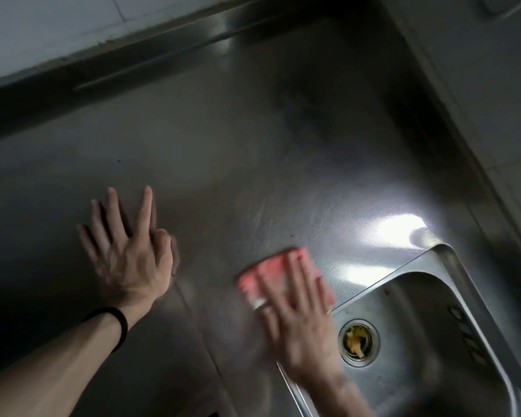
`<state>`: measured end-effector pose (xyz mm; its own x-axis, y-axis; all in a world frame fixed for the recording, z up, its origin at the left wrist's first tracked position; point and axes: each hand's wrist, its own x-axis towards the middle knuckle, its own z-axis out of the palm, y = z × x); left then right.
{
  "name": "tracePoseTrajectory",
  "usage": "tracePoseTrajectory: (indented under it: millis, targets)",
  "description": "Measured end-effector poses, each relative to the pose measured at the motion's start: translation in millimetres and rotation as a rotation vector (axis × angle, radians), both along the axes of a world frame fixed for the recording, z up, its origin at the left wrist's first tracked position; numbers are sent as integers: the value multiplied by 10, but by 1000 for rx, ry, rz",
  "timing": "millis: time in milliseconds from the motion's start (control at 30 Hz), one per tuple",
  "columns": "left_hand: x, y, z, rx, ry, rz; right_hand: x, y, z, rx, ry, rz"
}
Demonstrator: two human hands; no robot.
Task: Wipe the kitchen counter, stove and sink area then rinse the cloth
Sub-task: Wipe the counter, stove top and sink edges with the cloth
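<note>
A pink cloth point(271, 267) lies flat on the stainless steel counter point(253, 152), just left of the sink point(433, 296). My right hand point(301, 323) presses down on the cloth with its fingers spread over it; hand and cloth are motion-blurred. My left hand point(127, 248) rests flat on the counter to the left, fingers apart, holding nothing. A black band circles that wrist. The sink's drain point(358, 343) holds some yellowish food scraps.
A raised steel back edge point(163, 52) runs along the counter below the tiled wall point(42, 22). Another tiled wall point(494, 100) borders the right side. Overflow slots point(466, 335) mark the sink's right wall. Bright glare sits near the sink's top corner.
</note>
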<state>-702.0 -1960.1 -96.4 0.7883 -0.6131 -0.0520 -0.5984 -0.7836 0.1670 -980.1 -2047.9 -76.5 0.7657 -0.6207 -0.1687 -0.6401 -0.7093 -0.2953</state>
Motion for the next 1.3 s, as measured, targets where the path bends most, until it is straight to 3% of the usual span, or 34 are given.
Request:
tracePoseTrajectory:
  millis: [67,200,300,433,500,600,700,767,867,1067,1167,1300]
  targets:
    - [-3,7,-18,-10,-12,0,-146,-667,10,-31,24,-116]
    - [-7,-2,-25,-17,-27,6,-525,-1960,65,-2,344,-323]
    - [1,-4,-24,-17,-17,13,-619,-2388,107,63,265,-401]
    - [0,-20,-19,-6,-7,16,-291,-2136,83,63,143,-635]
    - [-5,-24,-9,-5,-3,22,-51,-1757,76,5,154,-517]
    - [-14,-25,2,-6,-3,21,322,-770,11,-77,37,-111]
    - [-20,-26,20,-3,-6,19,606,253,-84,44,-25,62]
    - [-16,-29,32,12,2,13,636,456,-116,51,-13,146]
    - [-22,-30,51,22,0,14,535,-16,-134,-10,-15,226]
    - [-19,-34,43,23,-4,10,87,-2064,-38,-133,296,-91]
    - [-13,-26,15,13,-24,7,-195,-2782,64,-83,265,-226]
    - [2,-24,-12,6,-39,9,-68,-2767,18,4,175,-495]
